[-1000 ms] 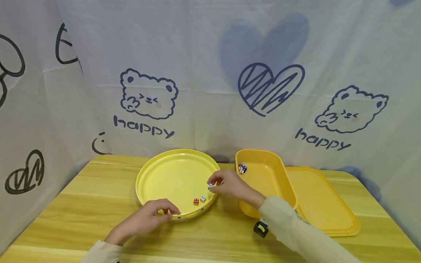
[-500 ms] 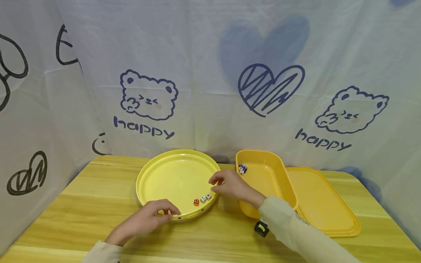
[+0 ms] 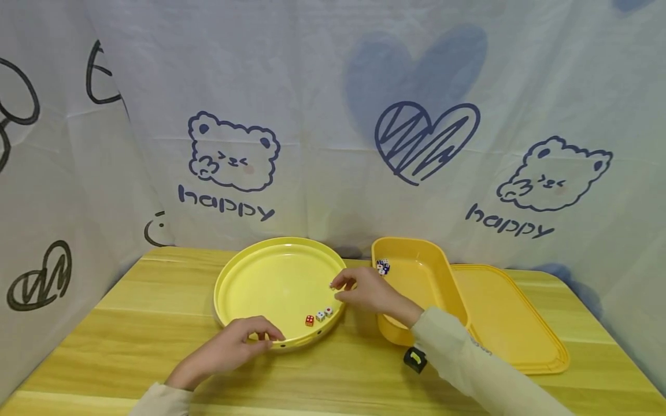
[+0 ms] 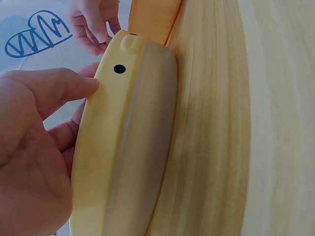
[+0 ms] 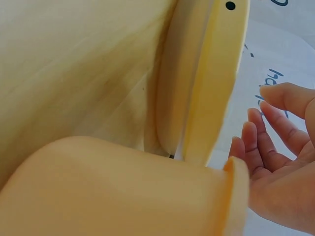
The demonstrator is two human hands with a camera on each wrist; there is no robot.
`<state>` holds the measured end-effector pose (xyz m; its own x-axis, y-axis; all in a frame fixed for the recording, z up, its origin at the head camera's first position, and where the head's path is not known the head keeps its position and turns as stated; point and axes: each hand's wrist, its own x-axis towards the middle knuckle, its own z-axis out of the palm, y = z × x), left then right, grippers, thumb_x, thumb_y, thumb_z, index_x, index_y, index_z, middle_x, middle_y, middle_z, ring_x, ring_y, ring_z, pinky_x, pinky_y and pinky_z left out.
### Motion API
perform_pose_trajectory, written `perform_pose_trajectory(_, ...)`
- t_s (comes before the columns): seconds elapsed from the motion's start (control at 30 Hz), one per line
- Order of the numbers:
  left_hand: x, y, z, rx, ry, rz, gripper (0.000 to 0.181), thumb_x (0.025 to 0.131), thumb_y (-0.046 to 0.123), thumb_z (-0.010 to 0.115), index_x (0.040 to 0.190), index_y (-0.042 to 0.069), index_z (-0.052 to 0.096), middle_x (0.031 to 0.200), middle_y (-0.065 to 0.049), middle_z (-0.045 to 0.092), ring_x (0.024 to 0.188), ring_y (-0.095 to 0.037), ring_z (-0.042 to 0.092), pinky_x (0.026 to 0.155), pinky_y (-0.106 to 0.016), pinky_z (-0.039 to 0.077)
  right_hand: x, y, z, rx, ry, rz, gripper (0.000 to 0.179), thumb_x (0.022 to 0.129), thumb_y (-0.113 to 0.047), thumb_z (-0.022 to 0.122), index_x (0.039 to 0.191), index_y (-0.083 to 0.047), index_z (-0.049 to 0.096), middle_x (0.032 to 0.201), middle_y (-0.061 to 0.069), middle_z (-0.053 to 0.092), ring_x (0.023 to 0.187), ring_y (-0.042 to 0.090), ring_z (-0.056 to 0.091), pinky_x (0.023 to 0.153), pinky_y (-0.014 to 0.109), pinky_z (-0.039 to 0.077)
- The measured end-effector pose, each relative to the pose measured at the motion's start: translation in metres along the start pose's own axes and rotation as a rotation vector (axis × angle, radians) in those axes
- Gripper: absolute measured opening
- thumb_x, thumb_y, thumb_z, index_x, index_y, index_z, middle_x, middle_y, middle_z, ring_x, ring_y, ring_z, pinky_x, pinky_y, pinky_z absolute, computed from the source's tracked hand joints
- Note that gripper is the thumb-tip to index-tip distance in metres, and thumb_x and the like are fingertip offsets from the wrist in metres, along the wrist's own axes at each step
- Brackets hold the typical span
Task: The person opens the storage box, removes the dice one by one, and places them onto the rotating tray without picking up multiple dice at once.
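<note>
A round yellow tray point(image 3: 260, 289) with a raised rim stands on the table. My left hand point(image 3: 241, 342) holds its near rim, thumb outside and fingers over the edge. Inside the tray, near the front right, a red die point(image 3: 309, 320) and two white dice lie in a short row; the rightmost white die point(image 3: 328, 311) shows a red pip. My right hand point(image 3: 366, 289) hovers over the tray's right rim, fingers bent and thumb close to the index finger. A tiny whitish speck shows at its fingertips; I cannot tell whether it is a held die.
Right of the tray stands an orange-yellow box point(image 3: 421, 277) with several blue and white dice point(image 3: 383, 267) in its far left corner. A flat yellow lid point(image 3: 515, 323) lies beyond it. Behind the wooden table point(image 3: 104, 341) hangs a printed white cloth point(image 3: 322, 173).
The right hand let go of a white die, which now lies at the right end of the row. Its fingertips then rose slightly, and a whitish speck appeared there. The left hand stayed put.
</note>
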<state>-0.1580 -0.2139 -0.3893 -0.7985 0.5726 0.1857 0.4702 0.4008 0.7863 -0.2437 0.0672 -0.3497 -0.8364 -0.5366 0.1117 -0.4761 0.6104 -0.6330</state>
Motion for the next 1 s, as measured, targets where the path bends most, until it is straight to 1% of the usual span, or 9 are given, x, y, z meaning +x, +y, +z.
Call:
perform_pose_trajectory(0.1,0.0,0.0,0.0,-0.002,-0.003,-0.008,0.014,0.095,0.005,0.059,0.105,0.006,0.069,0.097,0.001,0.065,0.086,-0.008,0.053,0.072,-0.028,0.046,-0.001,-0.003,-0.005,0.011,-0.004,0.005,0.014,0.085,-0.008,0.072,0.098,-0.004,0.072,0.089,-0.001,0.067,0.079,0.011,0.056,0.068,0.025,0.047)
perform_pose_trajectory(0.23,0.001,0.001,0.0,0.002,-0.004,-0.009,0.014,0.094,0.005,0.059,0.105,0.006,0.069,0.097,0.001,0.065,0.085,-0.008,0.053,0.072,-0.028,0.046,-0.001,-0.006,-0.016,0.041,0.016,0.015,0.016,0.086,-0.009,0.071,0.101,-0.002,0.071,0.094,0.002,0.067,0.084,0.015,0.058,0.071,0.027,0.049)
perform_pose_trajectory(0.4,0.001,0.001,-0.001,0.008,-0.001,-0.008,0.014,0.094,0.004,0.059,0.104,0.006,0.069,0.096,0.002,0.065,0.085,-0.008,0.053,0.072,-0.028,0.045,0.003,-0.004,-0.034,0.053,0.056,0.073,0.017,0.09,-0.013,0.068,0.105,-0.005,0.071,0.098,0.002,0.066,0.09,0.018,0.057,0.078,0.031,0.049)
perform_pose_trajectory(0.5,0.001,0.002,-0.001,0.005,-0.004,-0.018,0.014,0.094,0.005,0.059,0.104,0.006,0.069,0.096,0.002,0.064,0.085,-0.008,0.053,0.072,-0.028,0.045,0.006,-0.002,-0.046,0.062,0.074,0.092,0.017,0.092,-0.014,0.066,0.105,-0.005,0.071,0.1,0.004,0.066,0.093,0.02,0.058,0.081,0.034,0.049)
perform_pose_trajectory(0.6,0.001,0.002,-0.001,0.0,-0.006,-0.028,0.014,0.095,0.006,0.059,0.105,0.006,0.069,0.097,0.001,0.065,0.085,-0.008,0.053,0.072,-0.028,0.045,0.009,0.002,-0.057,0.096,0.081,0.111,0.018,0.094,-0.014,0.064,0.107,-0.004,0.07,0.103,0.007,0.067,0.095,0.023,0.059,0.083,0.036,0.049)
perform_pose_trajectory(0.7,0.001,0.001,-0.001,0.003,-0.007,-0.025,0.014,0.095,0.006,0.059,0.105,0.006,0.069,0.097,0.001,0.065,0.085,-0.008,0.053,0.072,-0.028,0.045,0.013,0.01,-0.065,0.107,0.083,0.134,0.022,0.095,-0.016,0.063,0.111,-0.003,0.069,0.107,0.009,0.066,0.099,0.024,0.059,0.086,0.037,0.049)
perform_pose_trajectory(0.83,0.0,0.0,-0.001,0.007,-0.007,-0.011,0.014,0.095,0.005,0.059,0.105,0.006,0.069,0.097,0.001,0.065,0.085,-0.008,0.053,0.072,-0.028,0.045,0.018,0.026,-0.071,0.113,0.101,0.163,0.026,0.096,-0.017,0.061,0.115,-0.001,0.067,0.113,0.013,0.065,0.103,0.027,0.058,0.088,0.039,0.048)
perform_pose_trajectory(1.0,0.0,-0.001,0.0,-0.002,-0.009,-0.009,0.014,0.095,0.005,0.059,0.105,0.006,0.069,0.097,0.001,0.065,0.086,-0.008,0.054,0.072,-0.028,0.046,0.021,0.05,-0.074,0.14,0.148,0.205,0.028,0.096,-0.013,0.06,0.118,0.003,0.065,0.116,0.017,0.064,0.105,0.03,0.058,0.09,0.041,0.047)
